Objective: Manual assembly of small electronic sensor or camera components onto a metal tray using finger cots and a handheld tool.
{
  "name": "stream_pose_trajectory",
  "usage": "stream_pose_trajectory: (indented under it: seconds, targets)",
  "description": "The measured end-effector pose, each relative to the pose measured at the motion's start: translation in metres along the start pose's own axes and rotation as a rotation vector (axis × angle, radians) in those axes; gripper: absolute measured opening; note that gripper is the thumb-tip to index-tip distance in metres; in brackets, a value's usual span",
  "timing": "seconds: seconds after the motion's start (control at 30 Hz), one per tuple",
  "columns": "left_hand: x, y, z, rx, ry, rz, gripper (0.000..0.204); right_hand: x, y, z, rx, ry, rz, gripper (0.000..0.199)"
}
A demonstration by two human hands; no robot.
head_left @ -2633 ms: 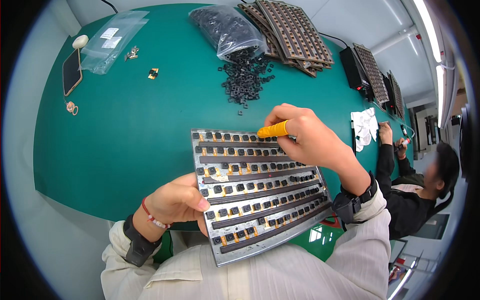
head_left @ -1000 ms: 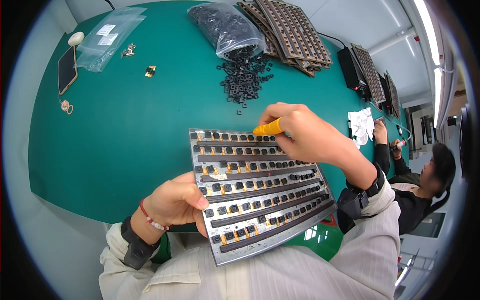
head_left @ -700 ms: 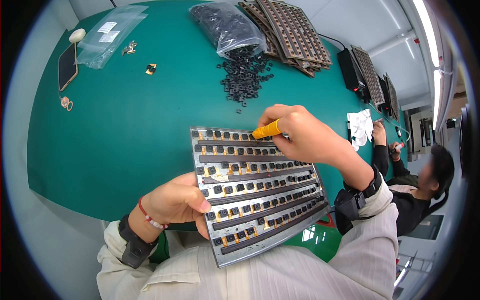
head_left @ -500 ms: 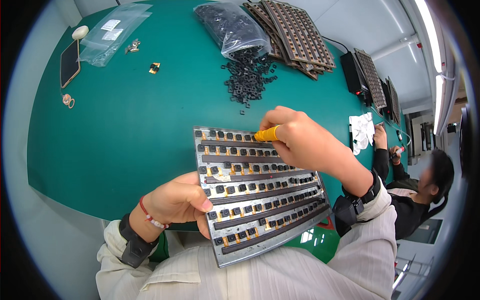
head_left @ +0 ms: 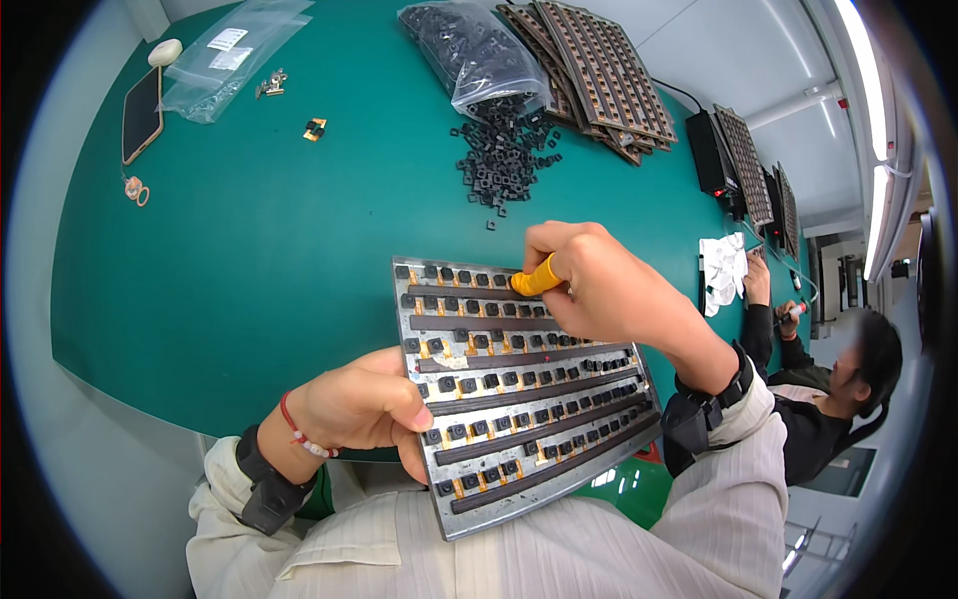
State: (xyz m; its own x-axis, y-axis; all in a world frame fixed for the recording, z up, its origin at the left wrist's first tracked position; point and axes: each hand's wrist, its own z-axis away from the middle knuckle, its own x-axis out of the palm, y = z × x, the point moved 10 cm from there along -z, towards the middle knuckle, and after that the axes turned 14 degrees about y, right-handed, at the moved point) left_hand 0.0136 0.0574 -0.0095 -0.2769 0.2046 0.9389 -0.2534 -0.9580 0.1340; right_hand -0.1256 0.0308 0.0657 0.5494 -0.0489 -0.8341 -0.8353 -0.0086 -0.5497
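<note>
Panel (head_left: 539,493) of grey metal was held tilted in front of my torso, overlapping the near edge of the worktop (head_left: 239,270) in view. My left hand (head_left: 354,404) pinched its left edge, thumb on the face, other fingers mostly behind. My right hand (head_left: 611,285) was at the top row, its index finger, in a yellow finger cot (head_left: 536,278), curled down against a small black part. The thumb was largely tucked out of sight, so I could not establish whether those fingers pinched anything.

Change noted: compared with half a second earlier, the yellow fingertip was bent more steeply at about the same place along the row. In my judgement, work remained confined to that spot, with no advance to another row.

Materials: the metal was dull and scuffed along its lower margin. Dark matte strips (head_left: 479,324) ran between rows of blocky black parts (head_left: 457,432), many beside glossy amber tabs (head_left: 473,348).

Beyond the panel, a heap of little square black frames (head_left: 502,165) lay at the mouth of a wrinkled clear bag (head_left: 469,50). A stack of similar panels (head_left: 609,70) stood beside the bag. The worktop was smooth and green.
</note>
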Motion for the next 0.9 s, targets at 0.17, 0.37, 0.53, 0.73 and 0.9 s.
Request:
stream_pose_trajectory:
  seconds: [0.17,0.37,0.53,0.73,0.9]
  targets:
    - [-0.003,-0.004,-0.001,-0.019,0.012,0.005,0.061,0.004,0.006,-0.003,0.054,-0.014,-0.055,0.008]
    - [0.0,-0.007,0.0,-0.04,-0.001,0.039,0.059,0.01,0.008,-0.004,0.089,-0.072,-0.086,0.002]
    - [0.003,-0.007,0.001,-0.048,-0.012,0.083,0.057,0.011,0.008,-0.005,0.102,-0.081,-0.059,0.002]
    - [-0.001,-0.01,-0.001,-0.067,0.025,0.025,0.055,0.011,0.009,-0.005,0.123,-0.096,-0.056,0.004]
    - [-0.001,-0.011,0.001,-0.067,0.025,0.049,0.055,0.011,0.004,-0.003,0.074,-0.04,-0.107,0.004]
